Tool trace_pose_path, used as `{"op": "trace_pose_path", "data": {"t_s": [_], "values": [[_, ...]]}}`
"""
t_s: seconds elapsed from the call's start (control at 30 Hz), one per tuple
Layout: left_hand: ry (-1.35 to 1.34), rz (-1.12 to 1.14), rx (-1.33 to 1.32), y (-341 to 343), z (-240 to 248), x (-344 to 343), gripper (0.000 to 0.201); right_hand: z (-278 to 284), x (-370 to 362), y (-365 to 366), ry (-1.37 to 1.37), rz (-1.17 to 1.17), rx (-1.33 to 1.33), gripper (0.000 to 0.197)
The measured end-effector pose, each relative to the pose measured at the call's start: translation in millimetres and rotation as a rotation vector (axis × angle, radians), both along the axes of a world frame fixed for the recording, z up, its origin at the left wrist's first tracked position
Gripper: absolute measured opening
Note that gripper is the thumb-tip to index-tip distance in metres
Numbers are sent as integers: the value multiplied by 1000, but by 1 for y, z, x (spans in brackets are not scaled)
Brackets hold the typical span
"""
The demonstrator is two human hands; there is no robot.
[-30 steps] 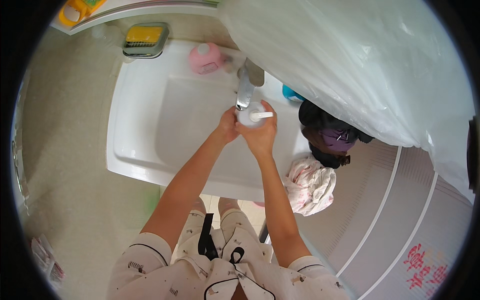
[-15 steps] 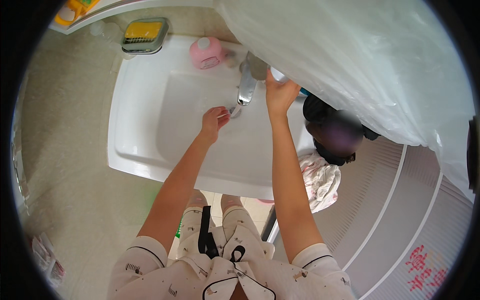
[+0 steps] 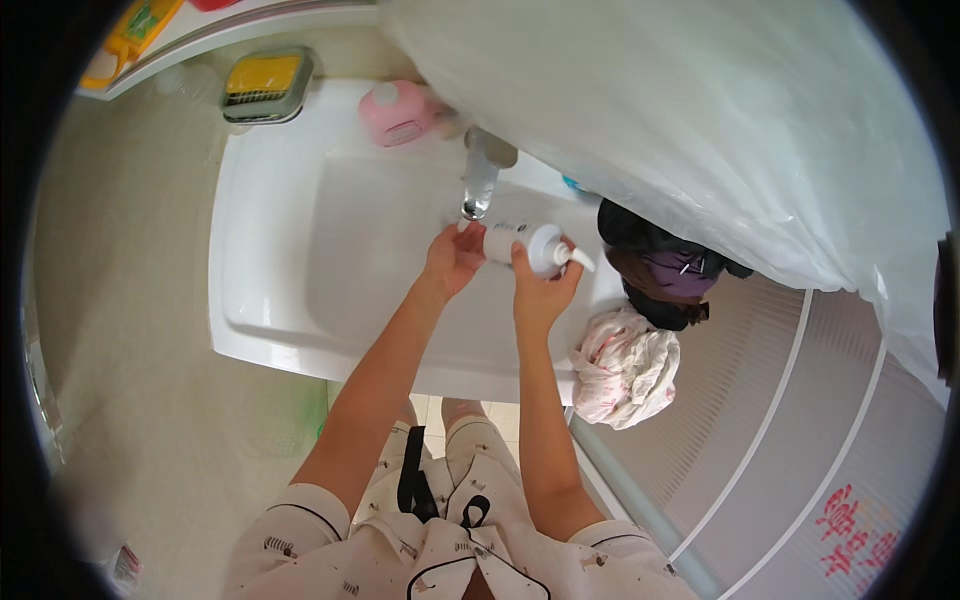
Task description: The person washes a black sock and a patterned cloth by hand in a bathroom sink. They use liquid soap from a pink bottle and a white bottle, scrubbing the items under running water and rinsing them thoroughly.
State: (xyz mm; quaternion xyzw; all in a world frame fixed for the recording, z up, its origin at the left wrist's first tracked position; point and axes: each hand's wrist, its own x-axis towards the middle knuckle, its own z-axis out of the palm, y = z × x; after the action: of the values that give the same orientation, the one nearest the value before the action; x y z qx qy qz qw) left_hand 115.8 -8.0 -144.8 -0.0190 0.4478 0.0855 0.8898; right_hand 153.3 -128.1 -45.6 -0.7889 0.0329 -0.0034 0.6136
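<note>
My right hand grips a white pump bottle near its top, thumb and fingers around the shoulder. The bottle lies tilted over the sink, its white nozzle pointing right and its base toward the left. My left hand is closed, its curled fingers against the bottle's base end; some fingertips are hidden there. Just above the left hand's fingers is the spout of a chrome faucet.
A pink bottle stands on the sink's back rim. At the back left corner is a dish with a yellow sponge. White plastic sheeting hangs at right, above dark items and a crumpled pale bag.
My right hand has come from behind the faucet toward me, bringing the pump bottle over the basin. My left hand has moved slightly right to the bottle's base.
</note>
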Motion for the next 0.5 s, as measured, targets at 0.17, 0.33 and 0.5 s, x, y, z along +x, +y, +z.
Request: {"op": "trace_pose_path", "data": {"t_s": [0.17, 0.33, 0.5], "values": [[-211, 87, 311, -12, 17, 31, 20, 11, -13, -22, 92, -26, 88, 70], [73, -676, 1911, -4, 72, 99, 27, 16, -9, -40, 21, -2, 39, 67], [195, -1000, 2472, -5, 58, 83, 46, 37, -15, -50, 109, -12, 31, 70]]}}
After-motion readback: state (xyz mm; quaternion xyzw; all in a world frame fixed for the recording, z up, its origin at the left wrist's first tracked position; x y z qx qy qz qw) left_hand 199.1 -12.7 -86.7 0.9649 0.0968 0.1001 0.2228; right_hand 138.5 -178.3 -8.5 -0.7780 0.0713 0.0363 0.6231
